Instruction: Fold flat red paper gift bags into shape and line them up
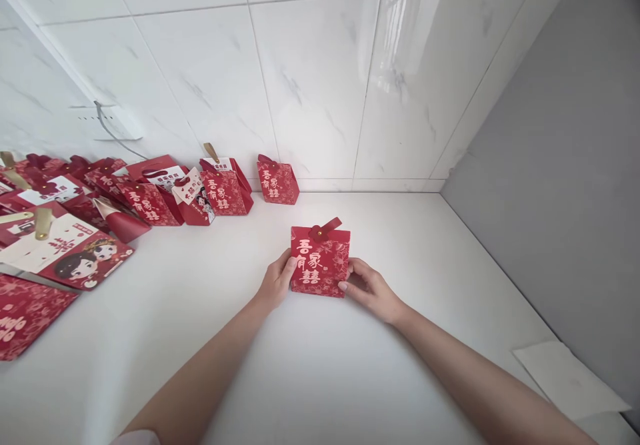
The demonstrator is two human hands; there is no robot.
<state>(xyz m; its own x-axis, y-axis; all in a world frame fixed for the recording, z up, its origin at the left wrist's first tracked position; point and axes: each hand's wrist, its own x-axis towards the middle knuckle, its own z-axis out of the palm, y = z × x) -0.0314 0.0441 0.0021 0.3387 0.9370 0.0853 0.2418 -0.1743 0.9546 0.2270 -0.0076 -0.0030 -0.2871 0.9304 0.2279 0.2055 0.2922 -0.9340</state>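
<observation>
A red gift box [327, 265] with pink Chinese lettering and a floral pattern stands upright on the white table, between my hands. Its top carries a red strap [331, 228] fastened with a gold stud. My left hand [278, 278] grips the box's left edge, thumb at the front and fingers hidden behind. At the right edge, my right hand [371, 288] holds the lower corner, thumb on the front face and fingers curled behind. A similar red gift box [278, 182] stands farther back, near the tiled wall.
Several red and white gift boxes [155, 200] crowd the left side, one printed with cartoon figures [87, 258]. A wall socket [107, 123] with a grey cable is above them. White paper [570, 378] lies at the lower right, beside a grey panel [560, 165].
</observation>
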